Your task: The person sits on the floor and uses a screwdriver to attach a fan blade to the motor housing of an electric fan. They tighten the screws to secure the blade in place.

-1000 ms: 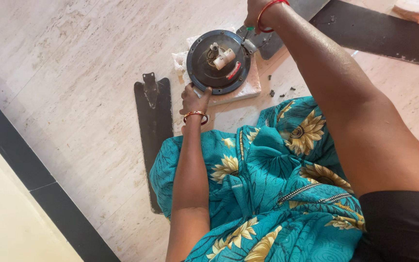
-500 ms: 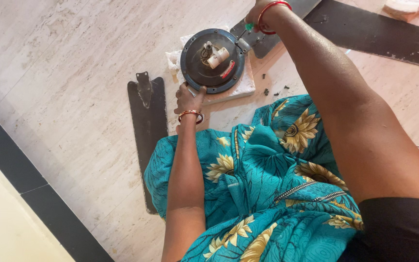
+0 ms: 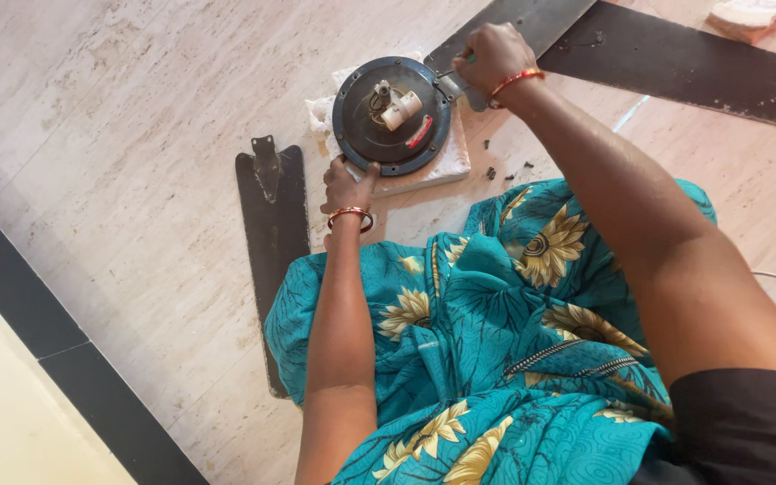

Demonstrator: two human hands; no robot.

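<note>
Both hands (image 3: 345, 186) on round motor housing (image 3: 392, 115)

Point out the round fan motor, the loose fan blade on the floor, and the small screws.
Fan motor (image 3: 392, 115), head view, dark round cover.
Loose fan blade (image 3: 271, 233), head view, flat middle.
Screws (image 3: 490, 172), head view, one dark screw.

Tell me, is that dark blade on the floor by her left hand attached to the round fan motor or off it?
Off. The loose blade lies flat on the floor, apart from the round motor, which the left hand touches at its rim.

Bright, even daylight; sharp, soft shadows
</note>
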